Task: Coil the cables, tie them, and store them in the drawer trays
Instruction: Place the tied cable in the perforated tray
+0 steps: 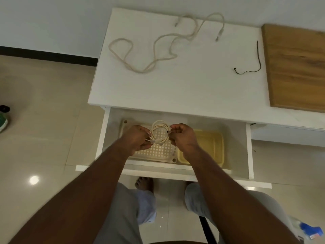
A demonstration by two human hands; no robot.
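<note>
A coiled cream cable (pixel 160 131) hangs between my hands above the open drawer (pixel 239 147). My left hand (pixel 137 139) pinches the coil's left side and its plug end. My right hand (pixel 182 136) pinches the coil's right side. Below the coil lies a cream perforated tray (pixel 158 151), with a yellow tray (pixel 211 147) to its right. On the white desk top (pixel 193 81) a long cream cable (pixel 158 44) lies loose and uncoiled. A thin black tie (pixel 253 62) lies to its right.
A wooden board (pixel 297 66) covers the desk's right end. My bare foot (pixel 144 184) and knees are under the drawer front. A green shoe (pixel 3 120) sits on the tiled floor at left. A blue object (pixel 311 229) lies at bottom right.
</note>
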